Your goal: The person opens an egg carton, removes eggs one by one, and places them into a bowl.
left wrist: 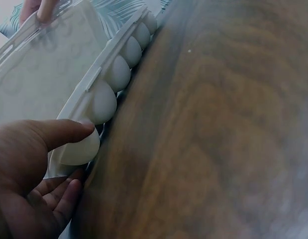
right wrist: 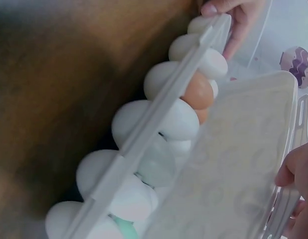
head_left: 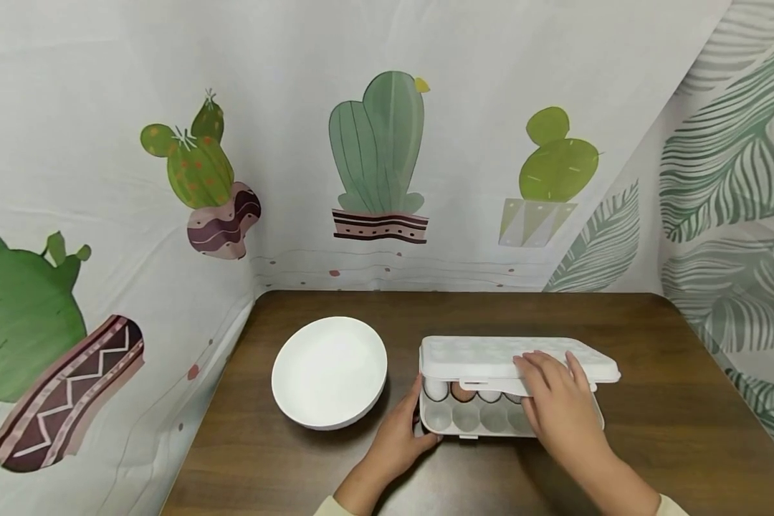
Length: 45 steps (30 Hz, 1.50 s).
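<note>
A white plastic egg box (head_left: 512, 428) lies lengthwise on the table, its hinged lid (head_left: 480, 356) tilted partly up. My left hand (head_left: 396, 438) grips the box's left end, thumb at the front corner and fingers round the side. On the lid's front edge, my right hand (head_left: 564, 405) holds with thumb below and fingers on top. White eggs (right wrist: 178, 119) and a brown egg (right wrist: 198, 90) stand inside, under the raised lid. The front row of cups (head_left: 466, 417) holds no eggs. Some pale green (right wrist: 125, 227) shows deeper in the box; what it is I cannot tell.
A white round bowl (head_left: 329, 373) stands left of the egg box, with no contents visible. The brown wooden table (head_left: 671, 430) meets a cloth backdrop (head_left: 471, 143) printed with cacti and leaves at the back and sides.
</note>
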Each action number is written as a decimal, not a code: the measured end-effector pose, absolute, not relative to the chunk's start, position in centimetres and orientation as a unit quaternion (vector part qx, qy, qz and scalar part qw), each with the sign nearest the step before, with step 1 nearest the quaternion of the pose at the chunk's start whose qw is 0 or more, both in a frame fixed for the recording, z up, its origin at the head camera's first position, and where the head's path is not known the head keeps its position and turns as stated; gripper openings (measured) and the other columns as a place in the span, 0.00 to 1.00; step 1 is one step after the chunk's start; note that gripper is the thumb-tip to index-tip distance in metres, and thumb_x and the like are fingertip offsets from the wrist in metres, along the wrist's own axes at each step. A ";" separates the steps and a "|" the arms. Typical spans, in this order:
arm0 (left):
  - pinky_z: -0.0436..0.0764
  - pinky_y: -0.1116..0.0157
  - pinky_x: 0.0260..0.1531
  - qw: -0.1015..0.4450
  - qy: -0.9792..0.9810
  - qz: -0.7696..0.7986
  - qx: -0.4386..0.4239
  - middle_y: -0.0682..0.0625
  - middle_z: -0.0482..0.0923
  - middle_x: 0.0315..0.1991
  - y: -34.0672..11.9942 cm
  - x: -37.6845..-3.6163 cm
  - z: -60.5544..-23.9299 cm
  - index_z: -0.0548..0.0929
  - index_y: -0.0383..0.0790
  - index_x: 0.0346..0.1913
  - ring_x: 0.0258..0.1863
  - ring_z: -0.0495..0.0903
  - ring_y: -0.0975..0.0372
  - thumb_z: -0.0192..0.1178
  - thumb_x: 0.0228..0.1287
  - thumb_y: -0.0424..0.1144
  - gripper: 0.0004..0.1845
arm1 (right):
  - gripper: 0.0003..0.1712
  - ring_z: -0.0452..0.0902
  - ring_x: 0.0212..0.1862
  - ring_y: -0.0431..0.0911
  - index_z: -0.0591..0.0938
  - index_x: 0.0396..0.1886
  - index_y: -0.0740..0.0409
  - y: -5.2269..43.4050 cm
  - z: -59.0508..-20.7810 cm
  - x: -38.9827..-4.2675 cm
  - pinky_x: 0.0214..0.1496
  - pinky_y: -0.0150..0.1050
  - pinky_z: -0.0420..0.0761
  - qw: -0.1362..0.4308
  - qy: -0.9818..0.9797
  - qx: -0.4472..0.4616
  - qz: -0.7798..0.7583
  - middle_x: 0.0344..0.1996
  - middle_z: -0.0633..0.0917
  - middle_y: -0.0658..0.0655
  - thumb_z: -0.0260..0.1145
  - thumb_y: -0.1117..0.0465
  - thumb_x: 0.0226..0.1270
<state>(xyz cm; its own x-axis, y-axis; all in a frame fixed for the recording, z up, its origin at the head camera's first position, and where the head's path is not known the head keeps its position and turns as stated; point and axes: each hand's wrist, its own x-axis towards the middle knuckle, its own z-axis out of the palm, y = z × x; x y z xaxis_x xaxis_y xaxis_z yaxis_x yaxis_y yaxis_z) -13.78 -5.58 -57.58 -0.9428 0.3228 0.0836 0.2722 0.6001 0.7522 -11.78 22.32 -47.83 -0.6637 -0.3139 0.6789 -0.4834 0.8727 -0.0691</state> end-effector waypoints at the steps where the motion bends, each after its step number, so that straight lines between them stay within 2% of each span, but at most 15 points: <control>1: 0.79 0.59 0.63 0.031 0.894 0.415 0.167 0.40 0.70 0.72 -5.6 -13.7 -57.6 0.51 0.40 0.81 0.67 0.75 0.53 0.77 0.53 0.42 0.58 | 0.29 0.78 0.57 0.60 0.80 0.57 0.63 22.3 -47.7 -11.9 0.64 0.70 0.65 0.349 -0.903 0.219 0.124 0.52 0.83 0.64 0.60 0.65 0.51; 11: 0.72 0.53 0.69 0.039 0.891 0.420 0.170 0.41 0.64 0.76 -5.7 -13.6 -57.6 0.49 0.42 0.82 0.73 0.69 0.50 0.78 0.51 0.51 0.62 | 0.20 0.79 0.54 0.60 0.83 0.50 0.61 22.3 -46.5 -13.2 0.65 0.65 0.67 0.371 -0.890 0.209 0.161 0.48 0.83 0.64 0.56 0.67 0.59; 17: 0.71 0.52 0.70 0.042 0.890 0.423 0.167 0.43 0.64 0.76 -5.6 -13.5 -57.3 0.48 0.43 0.82 0.73 0.69 0.51 0.77 0.52 0.54 0.62 | 0.16 0.77 0.50 0.62 0.84 0.49 0.62 22.5 -45.9 -14.0 0.59 0.60 0.72 0.373 -0.890 0.209 0.159 0.46 0.82 0.64 0.58 0.67 0.62; 23: 0.70 0.51 0.71 0.052 0.889 0.426 0.157 0.43 0.63 0.77 -5.5 -13.4 -57.2 0.48 0.43 0.82 0.74 0.67 0.52 0.74 0.53 0.59 0.62 | 0.17 0.78 0.49 0.62 0.84 0.49 0.61 22.5 -45.5 -14.8 0.55 0.60 0.74 0.379 -0.889 0.208 0.152 0.46 0.82 0.64 0.52 0.64 0.68; 27: 0.71 0.51 0.70 0.042 0.891 0.422 0.159 0.43 0.65 0.76 -5.6 -13.4 -57.3 0.48 0.42 0.82 0.73 0.68 0.51 0.73 0.54 0.62 0.61 | 0.16 0.78 0.49 0.62 0.84 0.48 0.61 22.5 -45.4 -15.4 0.54 0.59 0.75 0.389 -0.885 0.207 0.152 0.45 0.82 0.64 0.54 0.66 0.68; 33: 0.71 0.50 0.69 0.035 0.891 0.423 0.162 0.41 0.66 0.75 -5.6 -13.4 -57.3 0.48 0.41 0.82 0.72 0.69 0.50 0.71 0.55 0.64 0.60 | 0.14 0.78 0.51 0.61 0.84 0.49 0.60 22.4 -45.1 -16.2 0.59 0.59 0.73 0.383 -0.890 0.200 0.147 0.46 0.83 0.62 0.60 0.70 0.66; 45: 0.71 0.49 0.69 0.032 0.888 0.427 0.165 0.41 0.66 0.75 -5.5 -13.5 -57.5 0.49 0.39 0.81 0.72 0.70 0.51 0.71 0.55 0.64 0.61 | 0.12 0.79 0.48 0.61 0.83 0.48 0.61 22.3 -44.5 -17.9 0.65 0.59 0.70 0.390 -0.891 0.179 0.145 0.43 0.84 0.62 0.60 0.70 0.68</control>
<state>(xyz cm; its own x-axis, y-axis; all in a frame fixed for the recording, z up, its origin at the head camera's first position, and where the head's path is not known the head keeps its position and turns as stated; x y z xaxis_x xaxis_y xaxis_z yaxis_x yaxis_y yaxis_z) -13.51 -5.55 -57.51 -0.9432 0.3213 0.0842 0.2665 0.5807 0.7693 -17.85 22.34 -44.51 -0.6312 -0.2069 0.7476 -0.4327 0.8938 -0.1180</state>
